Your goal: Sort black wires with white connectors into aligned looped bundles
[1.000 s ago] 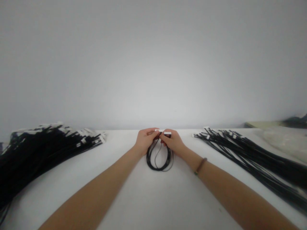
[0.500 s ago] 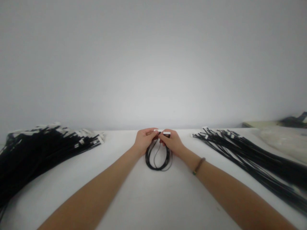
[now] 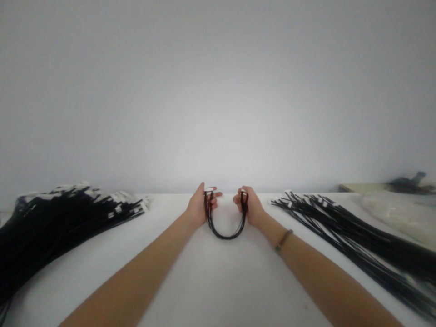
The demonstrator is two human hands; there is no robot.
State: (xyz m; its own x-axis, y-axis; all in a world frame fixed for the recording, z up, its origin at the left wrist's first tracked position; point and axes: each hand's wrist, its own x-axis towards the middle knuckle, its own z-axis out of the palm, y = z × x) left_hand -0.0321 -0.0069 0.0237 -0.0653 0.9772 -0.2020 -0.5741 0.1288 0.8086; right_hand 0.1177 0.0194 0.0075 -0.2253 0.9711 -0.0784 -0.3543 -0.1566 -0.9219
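Observation:
A black cable harness (image 3: 227, 237) hangs in a U between my hands, in the middle of the view. My left hand (image 3: 200, 205) holds one end, where a white connector (image 3: 208, 189) tops the black wires; some of its fingers stretch out to the right. My right hand (image 3: 250, 205) grips the other end, fingers curled behind the wires, with a small white connector (image 3: 243, 191) showing at the top. The hands are apart, and the bottom of the loop hangs lower than both.
On the left lies a large pile of black cables (image 3: 51, 231) with white connectors. Another bundle of black cables (image 3: 357, 236) spreads to the right on the white table (image 3: 218, 281). Clear plastic bags (image 3: 398, 213) lie at far right. A grey wall (image 3: 218, 100) stands behind.
My hands were close together with the cable in a closed coil between them. Now they are farther apart, and the cable hangs in an open U with its ends separated.

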